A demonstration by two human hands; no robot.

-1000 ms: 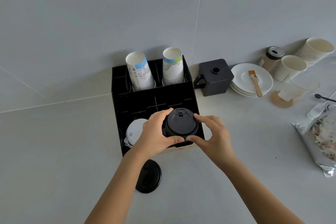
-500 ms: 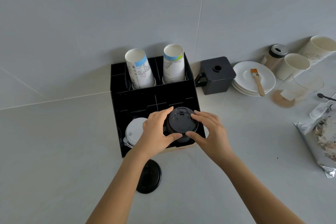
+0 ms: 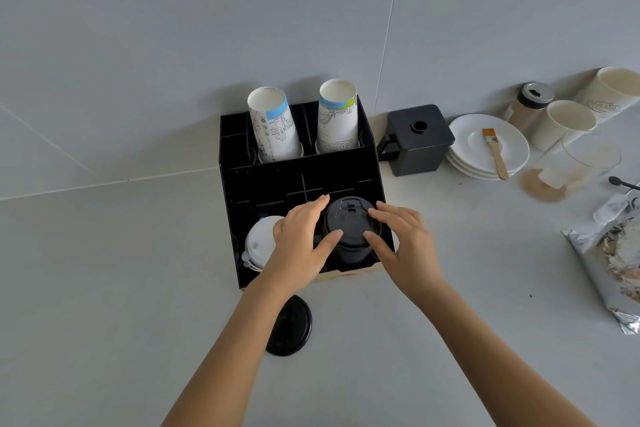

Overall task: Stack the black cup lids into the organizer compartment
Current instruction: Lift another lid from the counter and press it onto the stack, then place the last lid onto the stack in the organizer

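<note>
The big black organizer (image 3: 298, 177) sits on the bench (image 3: 104, 288), and the stack of black lids (image 3: 349, 229) stands in its front right slot, beside the white lids (image 3: 261, 239). The left hand (image 3: 299, 243) and right hand (image 3: 401, 243) each grip the stack's sides with fingers clamped on it. One black lid (image 3: 289, 326) lies alone on the bench, and I think a hard push could tip the stack crooked.

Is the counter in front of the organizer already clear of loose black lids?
No: one black lid lies flat on the counter in front of the organizer, under the left forearm.
</note>
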